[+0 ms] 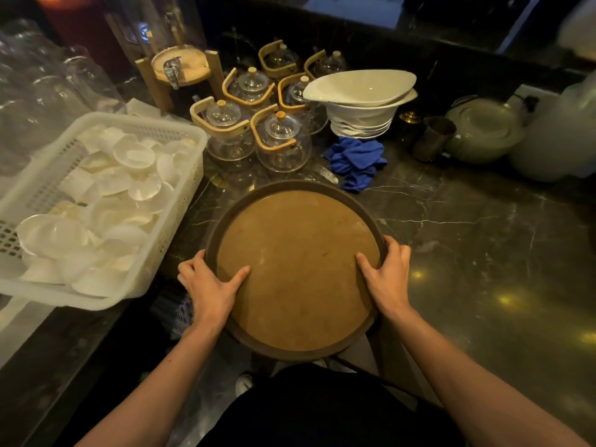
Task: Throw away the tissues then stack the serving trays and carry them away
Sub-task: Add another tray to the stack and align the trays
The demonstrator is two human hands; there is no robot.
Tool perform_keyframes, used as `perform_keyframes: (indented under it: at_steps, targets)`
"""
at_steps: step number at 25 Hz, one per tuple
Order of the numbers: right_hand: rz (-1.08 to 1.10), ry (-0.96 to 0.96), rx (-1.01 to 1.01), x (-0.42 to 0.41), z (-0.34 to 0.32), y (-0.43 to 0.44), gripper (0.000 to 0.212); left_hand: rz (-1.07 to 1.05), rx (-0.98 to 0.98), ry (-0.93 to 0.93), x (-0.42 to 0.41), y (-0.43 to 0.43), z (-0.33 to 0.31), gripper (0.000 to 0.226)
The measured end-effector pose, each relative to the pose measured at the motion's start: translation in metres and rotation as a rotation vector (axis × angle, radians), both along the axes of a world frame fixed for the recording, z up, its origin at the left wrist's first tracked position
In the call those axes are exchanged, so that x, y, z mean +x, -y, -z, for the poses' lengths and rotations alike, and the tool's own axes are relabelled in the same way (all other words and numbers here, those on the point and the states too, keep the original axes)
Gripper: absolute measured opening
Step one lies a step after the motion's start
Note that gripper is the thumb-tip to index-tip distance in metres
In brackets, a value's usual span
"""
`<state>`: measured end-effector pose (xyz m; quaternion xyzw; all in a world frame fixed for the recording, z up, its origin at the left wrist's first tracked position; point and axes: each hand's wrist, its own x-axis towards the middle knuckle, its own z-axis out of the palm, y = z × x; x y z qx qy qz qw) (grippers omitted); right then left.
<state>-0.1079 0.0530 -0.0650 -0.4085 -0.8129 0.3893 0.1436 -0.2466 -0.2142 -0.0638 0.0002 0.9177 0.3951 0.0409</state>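
A round serving tray (296,269) with a dark rim and a brown cork-like surface is in front of me, its far part over the dark marble counter (467,240) and its near part past the counter's edge. My left hand (209,285) grips the tray's left rim, thumb on the brown surface. On the opposite rim my right hand (387,275) holds it the same way. The tray is bare. I see a single tray; whether others lie under it I cannot tell. No tissues are in view.
A white plastic basket (180,201) of small white dishes stands at the left. Behind the tray are several glass teapots (280,140), a stack of white bowls (361,101), a blue cloth (358,162), a metal cup (432,138) and a drinks dispenser stand (179,69).
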Motion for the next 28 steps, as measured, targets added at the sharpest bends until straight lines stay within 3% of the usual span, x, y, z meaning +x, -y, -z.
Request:
perform_keyframes:
  at_steps: [28]
  targets:
    - [-0.023,0.118,0.112,0.004,0.013,-0.002,0.077,0.076,-0.064,-0.023,0.0,0.006,0.015,0.098]
